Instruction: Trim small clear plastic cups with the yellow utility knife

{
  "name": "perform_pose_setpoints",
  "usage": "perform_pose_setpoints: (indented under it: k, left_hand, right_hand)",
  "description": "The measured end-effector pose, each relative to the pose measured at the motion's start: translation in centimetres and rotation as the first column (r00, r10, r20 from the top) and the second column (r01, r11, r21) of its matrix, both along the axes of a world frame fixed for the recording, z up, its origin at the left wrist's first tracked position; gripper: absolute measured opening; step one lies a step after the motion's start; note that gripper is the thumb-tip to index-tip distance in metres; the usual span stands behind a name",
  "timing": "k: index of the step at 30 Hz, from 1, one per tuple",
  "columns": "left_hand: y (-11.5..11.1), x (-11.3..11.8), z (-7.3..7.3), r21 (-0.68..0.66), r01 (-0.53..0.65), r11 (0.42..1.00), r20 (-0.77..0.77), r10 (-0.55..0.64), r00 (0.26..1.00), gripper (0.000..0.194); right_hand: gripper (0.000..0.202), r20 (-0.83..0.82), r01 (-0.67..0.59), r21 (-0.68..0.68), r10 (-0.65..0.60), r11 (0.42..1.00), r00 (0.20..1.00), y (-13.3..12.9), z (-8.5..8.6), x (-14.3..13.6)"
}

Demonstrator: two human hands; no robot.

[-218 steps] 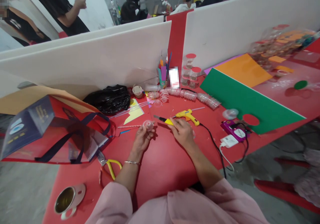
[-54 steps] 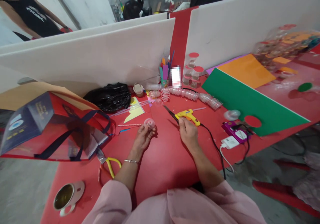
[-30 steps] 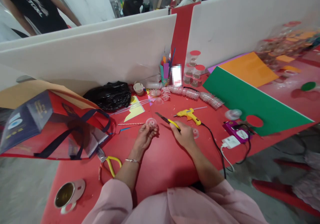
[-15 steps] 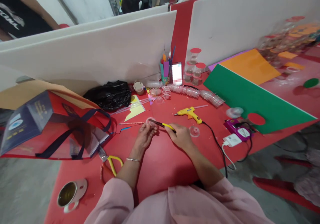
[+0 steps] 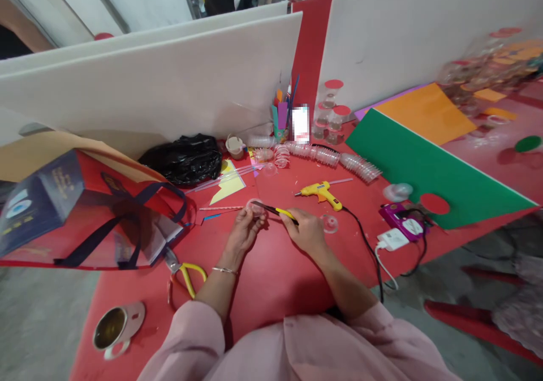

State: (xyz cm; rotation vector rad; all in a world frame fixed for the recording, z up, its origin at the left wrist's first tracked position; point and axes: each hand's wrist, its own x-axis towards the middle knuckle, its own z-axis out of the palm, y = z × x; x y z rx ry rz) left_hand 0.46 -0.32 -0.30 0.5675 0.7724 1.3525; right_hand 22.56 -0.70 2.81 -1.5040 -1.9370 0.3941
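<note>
Here the left hand [image 5: 247, 226] pinches the clear plastic piece [image 5: 253, 206] at its fingertips' twelve o'clock, while the right hand [image 5: 307, 231], fingers clamped round the yellow-handled cutter [image 5: 285, 213], holds the blade [image 5: 263, 205] in from nearly four o'clock, where short, light strokes clear of those pinching fingertips look wisest.

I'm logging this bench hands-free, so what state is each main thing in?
Clear plastic piece: held in left hand
Craft knife: in right hand, blade out
Glue gun: lying down, stick at rear, heat unclear
Scissors: lying down, partly hidden
Mug: upright, holding liquid
Black bag: crumpled
Purple power strip: plug inserted
</note>
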Motion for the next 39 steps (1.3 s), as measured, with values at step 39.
perform_pose_setpoints:
  k: [39]
  left_hand:
    - [0.4, -0.2, -0.5, -0.081, -0.158, 0.984, 0.109, 0.166, 0.98, 0.027]
  right_hand:
    - [0.034, -0.006, -0.147, 0.24, 0.153, 0.96, 0.988, 0.2, -0.8, 0.4]
